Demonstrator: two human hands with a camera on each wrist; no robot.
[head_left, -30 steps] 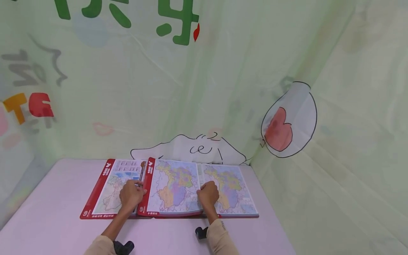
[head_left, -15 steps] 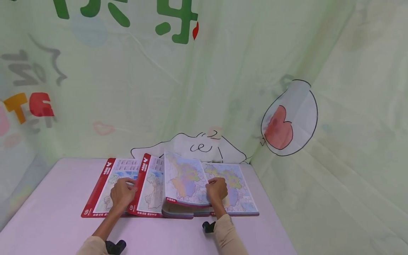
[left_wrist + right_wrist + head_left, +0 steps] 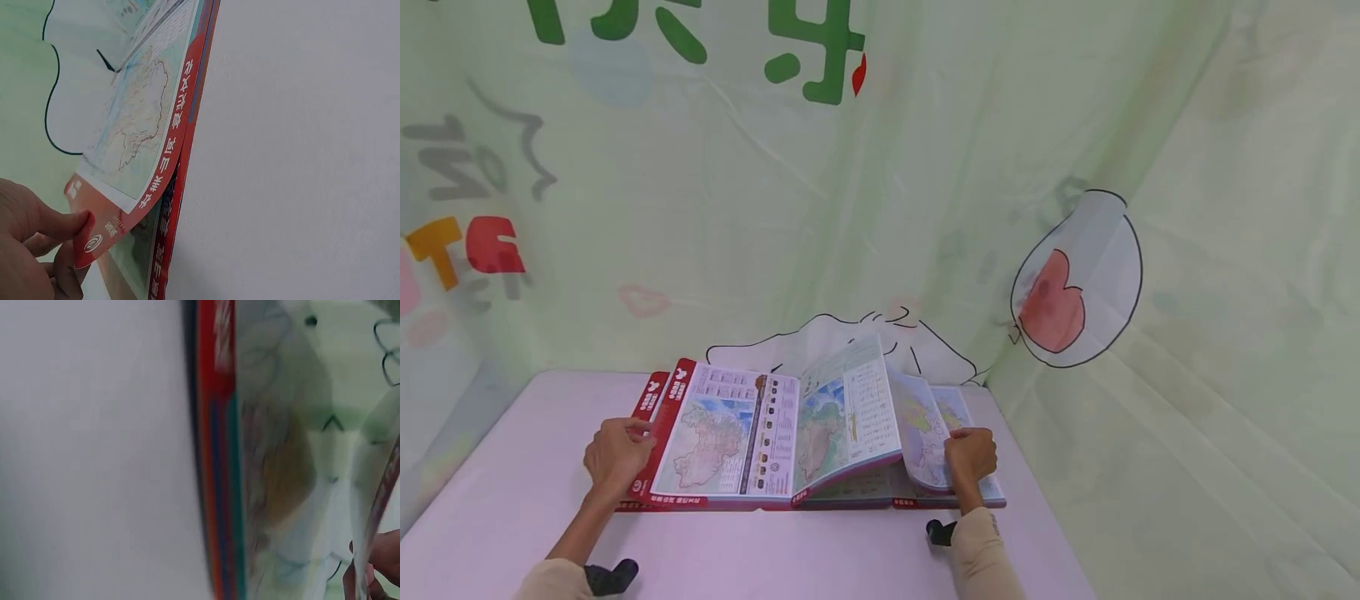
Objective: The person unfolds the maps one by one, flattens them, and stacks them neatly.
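Observation:
A folding map (image 3: 718,442) with a red left border lies partly unfolded on the table. My left hand (image 3: 617,454) pinches its left edge; in the left wrist view the thumb presses on the red corner (image 3: 94,240), which is lifted off the layer beneath. At the other end, my right hand (image 3: 972,457) pinches the edge of a curved map panel (image 3: 922,429). Between the hands one panel (image 3: 853,412) stands raised at a slant. The right wrist view, blurred, shows the right hand's fingers (image 3: 375,565) on the sheet's edge at lower right.
Under the unfolding map lies another similar map (image 3: 649,398), mostly hidden, its red border showing at left. The pale table (image 3: 775,554) extends in front. A printed light-green curtain (image 3: 887,208) hangs close behind and on the right.
My left hand has moved left with the red edge, and my right hand has moved right with the far panel. The top map has spread from folded flat to partly unfolded.

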